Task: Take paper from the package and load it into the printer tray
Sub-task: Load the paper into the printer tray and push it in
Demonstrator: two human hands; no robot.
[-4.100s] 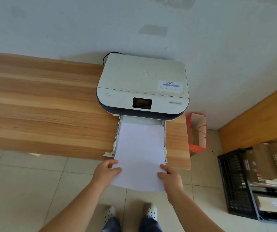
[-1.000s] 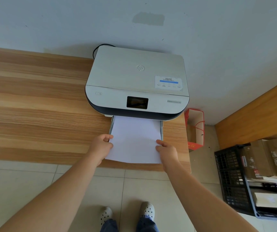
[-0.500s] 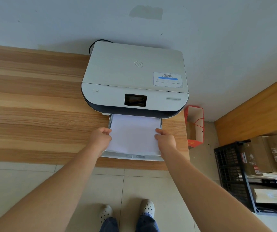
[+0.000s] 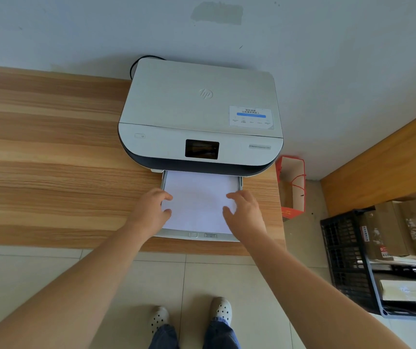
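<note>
Paper now lies in tray (hands loosened, earlier gripping).

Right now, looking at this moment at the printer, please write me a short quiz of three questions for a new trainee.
1. True or false: the paper lies inside the pulled-out tray of the printer.
2. Where do the left hand and right hand rest? A) on the printer lid B) at the two side edges of the paper C) on the black crate
3. What stands on the floor just right of the table?

Key: 1 true. 2 B. 3 a red paper bag.
</note>
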